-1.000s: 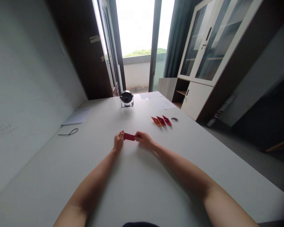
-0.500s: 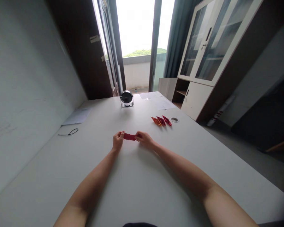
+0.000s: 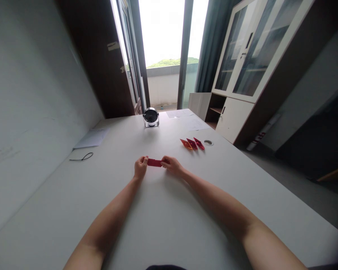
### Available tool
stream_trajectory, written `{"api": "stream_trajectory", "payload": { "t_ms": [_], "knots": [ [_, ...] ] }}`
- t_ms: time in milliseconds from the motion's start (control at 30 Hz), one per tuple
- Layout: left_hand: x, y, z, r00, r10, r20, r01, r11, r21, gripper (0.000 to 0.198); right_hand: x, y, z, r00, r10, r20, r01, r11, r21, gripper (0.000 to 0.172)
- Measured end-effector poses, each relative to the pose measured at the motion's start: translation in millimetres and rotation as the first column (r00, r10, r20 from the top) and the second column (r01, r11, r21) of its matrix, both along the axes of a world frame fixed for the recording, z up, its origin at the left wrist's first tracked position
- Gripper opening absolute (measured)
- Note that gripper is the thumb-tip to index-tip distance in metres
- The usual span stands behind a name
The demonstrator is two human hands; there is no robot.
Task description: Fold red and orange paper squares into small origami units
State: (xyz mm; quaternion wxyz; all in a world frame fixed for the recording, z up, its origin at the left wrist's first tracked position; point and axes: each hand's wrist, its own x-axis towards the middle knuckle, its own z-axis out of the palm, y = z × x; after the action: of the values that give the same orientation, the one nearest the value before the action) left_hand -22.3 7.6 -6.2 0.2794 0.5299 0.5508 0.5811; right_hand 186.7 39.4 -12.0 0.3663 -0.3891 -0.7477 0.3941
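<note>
A flat red paper strip (image 3: 154, 162), which looks like a folded red envelope, is held stretched sideways between my two hands, just over the white table. My left hand (image 3: 141, 166) pinches its left end with the thumb on top. At the strip's right end, the fingers of my right hand (image 3: 171, 164) are closed on it, so both ends are hidden. Beyond my right hand stand three folded paper pieces in a row: an orange one (image 3: 186, 144), a dark red one (image 3: 192, 144) and a red one (image 3: 199, 143).
A round hole (image 3: 208, 143) lies right of the folded pieces. Farther back stands a small silver-and-black fan-like device (image 3: 151, 117). Paper sheets (image 3: 91, 138) and a black cable tie (image 3: 81, 157) lie at left, more sheets (image 3: 196, 123) at the far right. A wall (image 3: 30, 123) borders the left side.
</note>
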Motion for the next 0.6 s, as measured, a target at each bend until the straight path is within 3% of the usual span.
{"api": "stream_trajectory", "payload": {
  "t_ms": [600],
  "knots": [
    [-2.2, 0.4, 0.6, 0.999, -0.021, 0.034, 0.021, 1.000, 0.011, 0.039, 0.7, -2.2, 4.7, 1.000, -0.007, 0.001, 0.007, 1.000, 0.005, 0.012]
  ]
}}
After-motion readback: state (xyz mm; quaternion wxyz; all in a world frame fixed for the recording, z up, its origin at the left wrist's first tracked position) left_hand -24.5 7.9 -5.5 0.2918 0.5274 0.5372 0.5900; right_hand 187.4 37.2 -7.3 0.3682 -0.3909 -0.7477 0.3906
